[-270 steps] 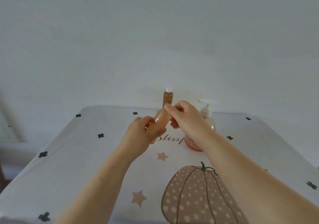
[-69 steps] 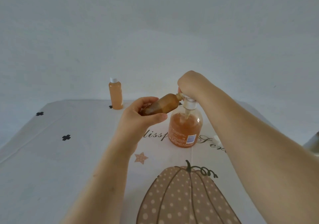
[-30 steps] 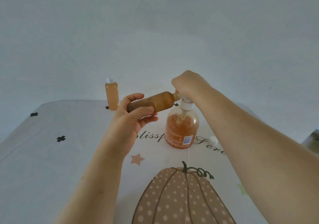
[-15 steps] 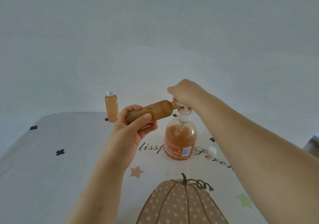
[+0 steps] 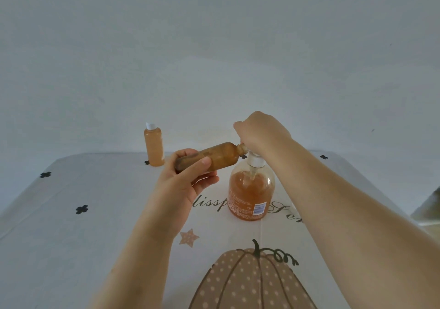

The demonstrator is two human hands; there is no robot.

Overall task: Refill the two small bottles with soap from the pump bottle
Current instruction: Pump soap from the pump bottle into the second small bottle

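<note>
The left hand (image 5: 188, 185) grips a small uncapped amber plastic bottle (image 5: 209, 159) by its base, holding it almost level above the middle of the white pumpkin-print tablecloth (image 5: 71, 237). Its neck points right at the top of the clear round pump bottle of orange soap (image 5: 250, 196), which stands upright near the cloth's centre. The right hand (image 5: 262, 131) is curled down over the top of its white pump (image 5: 256, 162), hiding the spout, so the neck only seems to meet it. A second small bottle (image 5: 154, 149), white-capped and filled with orange soap, stands upright near the cloth's far edge, left of centre.
</note>
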